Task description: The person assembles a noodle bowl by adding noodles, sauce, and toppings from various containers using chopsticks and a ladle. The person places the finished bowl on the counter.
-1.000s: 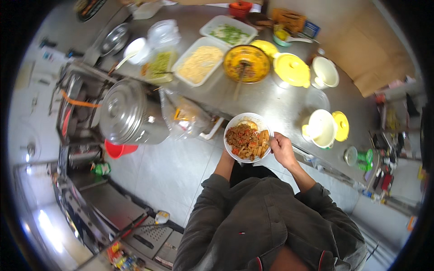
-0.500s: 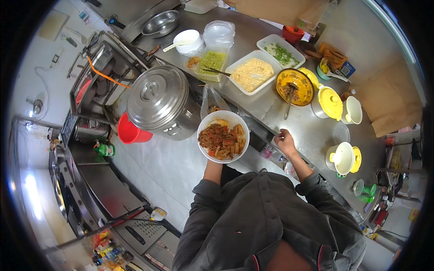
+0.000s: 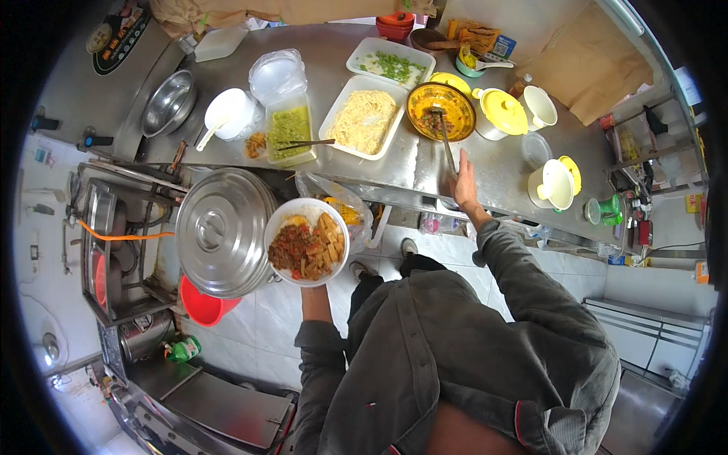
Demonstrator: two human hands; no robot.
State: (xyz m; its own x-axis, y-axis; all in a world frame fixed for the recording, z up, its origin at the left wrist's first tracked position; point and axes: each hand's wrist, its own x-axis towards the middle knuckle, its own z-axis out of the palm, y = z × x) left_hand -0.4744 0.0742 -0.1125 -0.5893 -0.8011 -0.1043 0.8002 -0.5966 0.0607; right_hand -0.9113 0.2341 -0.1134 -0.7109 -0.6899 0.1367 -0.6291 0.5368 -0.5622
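Observation:
My left hand [image 3: 309, 284] holds up a white bowl [image 3: 307, 243] from below; it is filled with minced meat, red bits and tan strips. The bowl hangs over the edge of a big lidded steel pot [image 3: 220, 231]. My right hand [image 3: 461, 182] reaches out to the steel counter [image 3: 425, 171], its fingers at the end of a long ladle handle [image 3: 447, 148]. That ladle rests in a yellow bowl of brown sauce [image 3: 440, 111].
On the counter stand a white tray of noodles [image 3: 362, 120], a tub of green paste [image 3: 290, 129], a tray of chopped greens [image 3: 388, 64], yellow-lidded pots [image 3: 504, 114], a white cup [image 3: 552, 184] and a steel bowl [image 3: 168, 102]. A red bucket [image 3: 203, 307] sits on the floor.
My left hand carried the food bowl leftward over the big pot. My right hand let go of the bowl and reached forward to the ladle handle on the counter.

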